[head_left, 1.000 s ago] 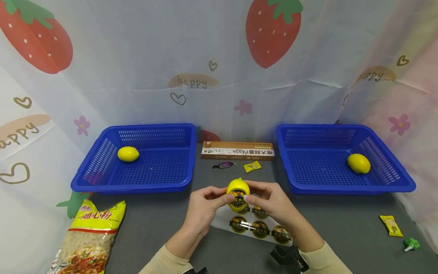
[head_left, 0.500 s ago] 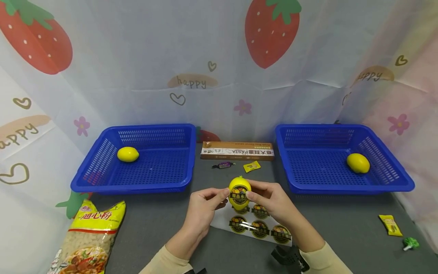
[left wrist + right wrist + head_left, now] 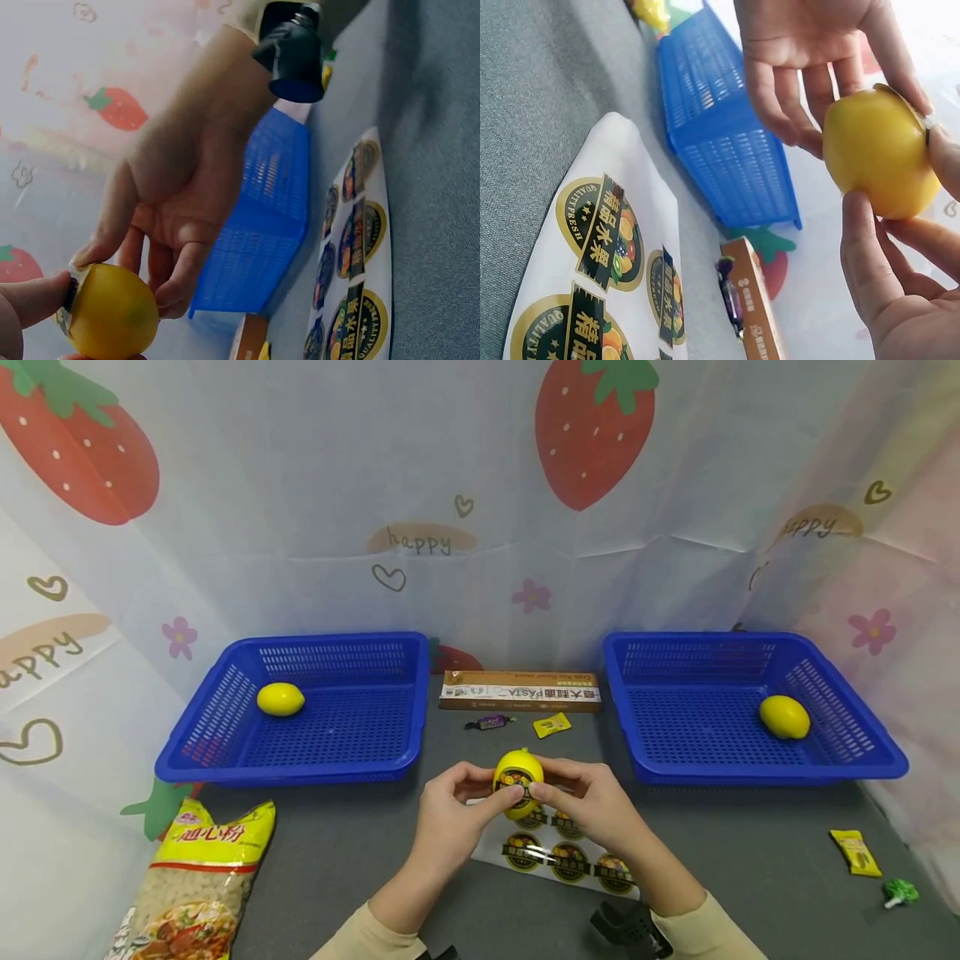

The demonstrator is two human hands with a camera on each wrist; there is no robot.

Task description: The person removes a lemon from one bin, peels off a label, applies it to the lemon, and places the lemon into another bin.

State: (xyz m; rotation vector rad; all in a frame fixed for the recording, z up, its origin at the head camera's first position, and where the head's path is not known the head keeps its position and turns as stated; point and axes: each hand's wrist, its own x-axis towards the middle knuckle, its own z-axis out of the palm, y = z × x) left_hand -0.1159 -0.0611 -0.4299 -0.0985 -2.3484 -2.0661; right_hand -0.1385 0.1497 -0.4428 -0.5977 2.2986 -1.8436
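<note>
A yellow lemon [image 3: 520, 762] with a dark round sticker [image 3: 510, 777] on its near side is held up between both hands. My left hand [image 3: 448, 810] grips it from the left, thumb lying across the sticker. From the right, my right hand [image 3: 600, 802] holds it too, thumb at the sticker's edge. In the right wrist view the lemon [image 3: 881, 154] sits among the fingertips of both hands, and the sticker shows only edge-on. Below the hands lies a white sheet of round black-and-gold stickers [image 3: 547, 862], partly covered by the right hand and the lemon.
Two blue baskets stand at the back, the left basket [image 3: 337, 770] with one lemon [image 3: 281, 699], the right basket [image 3: 772, 770] with another lemon [image 3: 785, 717]. Between them are a pasta box [image 3: 520, 692] and two candies. A pasta bag [image 3: 206, 877] lies left; a yellow packet [image 3: 855, 852] lies right.
The left thumb has moved from the sticker's left edge onto its face, covering part of it. The lemon has shifted slightly left; the right hand keeps its hold.
</note>
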